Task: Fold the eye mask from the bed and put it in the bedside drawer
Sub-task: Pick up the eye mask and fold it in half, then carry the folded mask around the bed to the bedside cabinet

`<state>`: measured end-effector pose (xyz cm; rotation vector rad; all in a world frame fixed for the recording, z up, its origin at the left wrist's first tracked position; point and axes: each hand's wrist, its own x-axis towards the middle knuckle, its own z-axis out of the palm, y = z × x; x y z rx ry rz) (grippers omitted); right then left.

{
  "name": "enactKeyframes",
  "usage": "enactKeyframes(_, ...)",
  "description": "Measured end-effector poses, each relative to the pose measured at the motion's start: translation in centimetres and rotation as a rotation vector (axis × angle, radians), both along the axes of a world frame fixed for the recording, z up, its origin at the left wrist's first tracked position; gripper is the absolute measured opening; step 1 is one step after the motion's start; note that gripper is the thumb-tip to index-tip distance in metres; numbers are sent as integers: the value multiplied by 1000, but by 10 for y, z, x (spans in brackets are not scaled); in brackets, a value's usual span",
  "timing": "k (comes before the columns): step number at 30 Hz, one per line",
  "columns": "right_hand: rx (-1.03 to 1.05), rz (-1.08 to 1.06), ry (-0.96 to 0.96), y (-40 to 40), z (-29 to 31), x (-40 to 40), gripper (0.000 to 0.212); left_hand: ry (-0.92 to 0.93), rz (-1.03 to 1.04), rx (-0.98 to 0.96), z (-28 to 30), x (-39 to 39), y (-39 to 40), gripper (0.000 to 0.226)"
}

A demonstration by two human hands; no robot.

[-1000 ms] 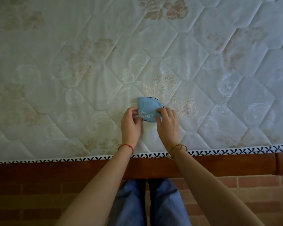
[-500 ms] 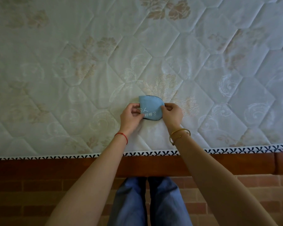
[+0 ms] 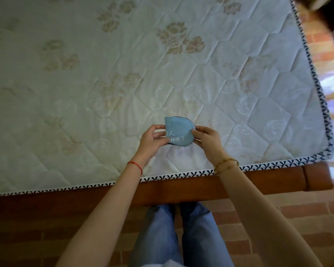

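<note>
From my screen the biggest thing I see is the mattress (image 3: 123, 78), pale and quilted in diamond shapes with faded flower prints, and it fills most of the view. Along its near and right edges runs a white trim (image 3: 181, 176) with a dark zigzag pattern. Below the trim is the wooden bed frame (image 3: 258, 182), reddish brown, and under it a floor of red bricks (image 3: 297, 214). At the bottom centre I see the person's legs in blue jeans (image 3: 174, 237), standing close to the frame.

Both forearms reach from the bottom up over the near edge of the mattress. The left wrist carries a thin red string (image 3: 136, 166) and the right wrist carries gold bangles (image 3: 226, 164).

The left hand (image 3: 152, 139) has its fingers curled, and the thumb pinches the left side of the eye mask (image 3: 178, 132). The right hand (image 3: 206, 139) is curled as well and pinches the right side of it. The eye mask is light blue with a dark border and white characters printed on it, and it is folded in half. It is between the two hands, over the mattress near the front edge; I cannot tell if it touches the surface.
</note>
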<state>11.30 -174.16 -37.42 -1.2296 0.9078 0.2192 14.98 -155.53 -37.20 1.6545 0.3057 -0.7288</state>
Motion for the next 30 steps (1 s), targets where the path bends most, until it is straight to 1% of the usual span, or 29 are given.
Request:
enactKeyframes(3,57,-20,-29,-1,40,-23,29,-33,-42,-5,41,-15,1,43)
enactKeyframes(6,85,-15,-44,0,78,-46,33,-53,-84,-24,81,-34,3,49)
enactKeyframes(9,102,-27,-64,4,109,-71,32,-74,-119,-29,118,-57,8,52)
enactKeyframes(15,133,-63,-123,16,155,-128,29,-75,-173,-105,178,-102,22,54)
enactKeyframes(19,166,-106,-156,21,175,-164,31,-101,-258,-128,202,-124,27,54)
enactKeyframes(27,158,-354,-234,25,215,-229,16,-144,-450,-180,226,-152,13,52)
enactKeyframes(30,147,-444,-254,21,224,-254,21,-158,-536,-197,231,-162,-1,51)
